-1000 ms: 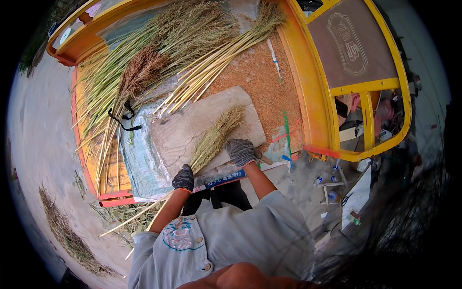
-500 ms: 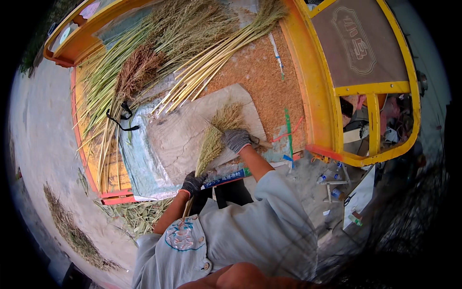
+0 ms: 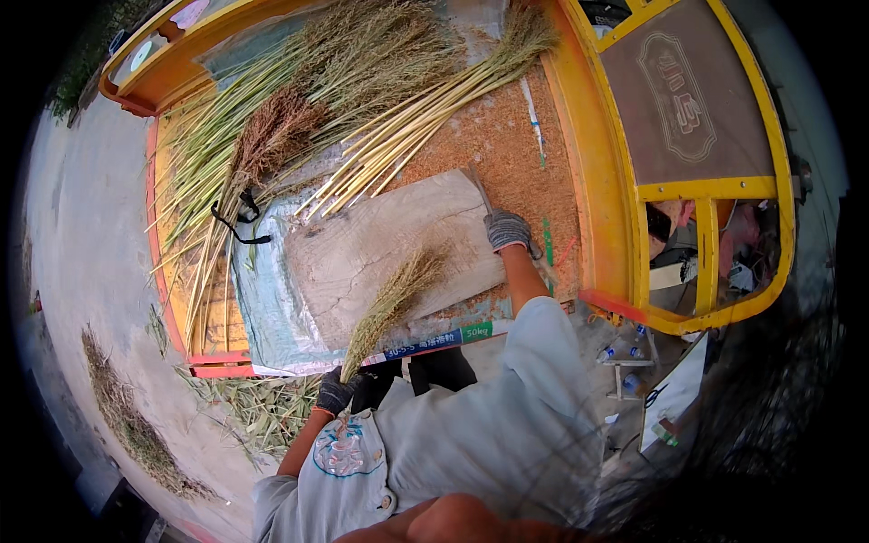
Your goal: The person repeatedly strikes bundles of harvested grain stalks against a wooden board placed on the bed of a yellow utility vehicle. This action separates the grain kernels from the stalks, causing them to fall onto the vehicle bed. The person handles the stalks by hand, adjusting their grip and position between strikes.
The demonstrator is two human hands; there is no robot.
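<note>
My left hand [image 3: 335, 392], in a dark knit glove, is closed round the stalks of a small bunch of broomcorn [image 3: 387, 303]. Its pale green, seedy heads slant up and right over a worn board [image 3: 398, 226]. At the board's right end, my right hand [image 3: 509, 232], in a grey striped glove, grips a wooden-handled tool [image 3: 478, 188]. A narrow, blade-like part sticks out beyond the fingers; the exact kind of tool cannot be made out. The right hand is apart from the broomcorn.
Long-stemmed broomcorn [image 3: 416, 118] lies heaped across the yellow cart bed [image 3: 235, 312], with reddish heads [image 3: 279, 131] and a black strap [image 3: 240, 226] among it. Loose orange-brown seeds [image 3: 507, 136] cover the right side. A yellow metal frame [image 3: 706, 188] rises at right.
My right hand has moved right and up with the tool, away from the broomcorn heads. My left hand has shifted slightly down and left, still holding the bunch.
</note>
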